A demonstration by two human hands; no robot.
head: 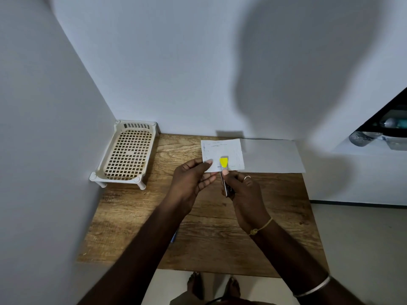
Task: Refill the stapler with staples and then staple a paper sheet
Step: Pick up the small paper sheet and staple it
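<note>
Stapler (224, 163), small and slim with a yellow nose, is held above the far half of the table (220, 238), its mouth set over the near edge of a paper sheet (222, 149). The right hand (244, 191) has its fingers curled round the metal body, with the thumb laid on top just behind the yellow nose. The left hand (189, 179) pinches the sheet's near left corner between thumb and fingers, so the sheet is raised and nearly flat. Whether a staple has gone through cannot be told.

The stapler looks light and stiff, and probably slick on its metal sides. A hold at the back, with the thumb pressing near the front, should serve best. The sheet is thin and limp and would likely buckle unless held close beside the stapler.

A larger sheet (272, 156) lies flat along the far edge toward the right corner. A cream slotted rack (126, 155) stands at the far left corner.
</note>
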